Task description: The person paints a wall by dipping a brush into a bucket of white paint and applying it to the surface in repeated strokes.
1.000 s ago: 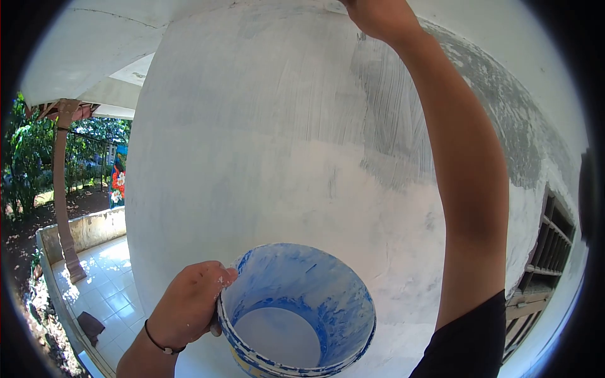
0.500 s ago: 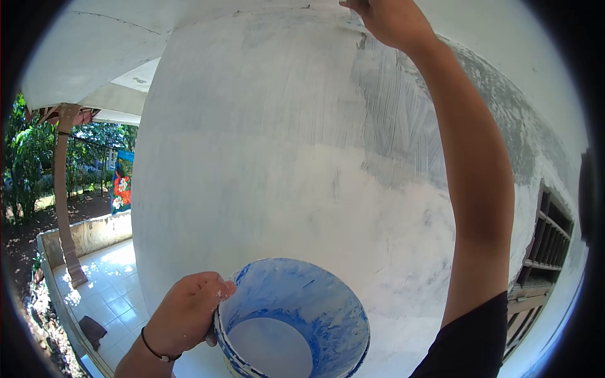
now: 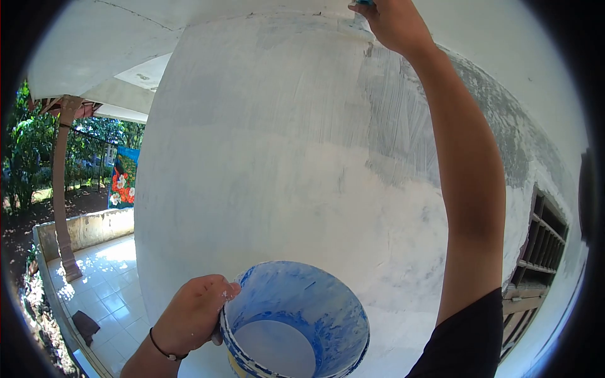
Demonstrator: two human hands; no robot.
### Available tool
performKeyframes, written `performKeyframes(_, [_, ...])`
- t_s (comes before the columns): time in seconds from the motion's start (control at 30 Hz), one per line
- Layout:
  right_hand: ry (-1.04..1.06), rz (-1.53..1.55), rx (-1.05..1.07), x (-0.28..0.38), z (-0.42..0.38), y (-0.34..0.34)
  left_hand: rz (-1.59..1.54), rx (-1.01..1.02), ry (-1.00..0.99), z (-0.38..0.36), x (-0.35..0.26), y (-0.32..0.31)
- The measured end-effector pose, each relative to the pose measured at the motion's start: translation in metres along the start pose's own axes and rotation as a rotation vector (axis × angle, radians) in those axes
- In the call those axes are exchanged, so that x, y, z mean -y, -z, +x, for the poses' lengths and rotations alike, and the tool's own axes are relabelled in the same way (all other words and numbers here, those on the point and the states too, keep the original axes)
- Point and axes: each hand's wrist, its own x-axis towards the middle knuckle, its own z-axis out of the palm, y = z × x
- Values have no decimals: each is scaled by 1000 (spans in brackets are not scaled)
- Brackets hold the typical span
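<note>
My left hand [image 3: 198, 310] grips the rim of a blue bucket [image 3: 334, 299] at the bottom of the view, thumb over the edge. Whitish paint [image 3: 274, 346] lies in the bucket, and dried white smears coat its inner wall. High up, where the wall meets the ceiling, my right hand [image 3: 397, 25] is closed around a paintbrush [image 3: 364, 2]. Only a bit of its teal handle shows; the rest is hidden by the hand or cut off. Before me, the wall [image 3: 252, 170] is mostly white, with streaky grey strokes near my right forearm.
A barred window [image 3: 542, 242] is set in the wall at right. Bare grey patches [image 3: 498, 113] run along the upper right. To the left are a post [image 3: 63, 189], a tiled floor [image 3: 113, 299], a low wall [image 3: 107, 230] and a flowered cloth [image 3: 123, 179].
The view has shifted slightly. My right hand has moved a little to the right along the top of the wall, and the teal handle now shows. My left hand keeps its hold on the bucket.
</note>
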Motion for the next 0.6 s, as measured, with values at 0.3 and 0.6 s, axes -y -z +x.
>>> performKeyframes(0.3, [-50,-70,32,-6,-23,-8,28,39,10,2,-4,-8])
performKeyframes(0.6, [51,-60,-183,-10,1,-20,-2,73,40,14,1,-19])
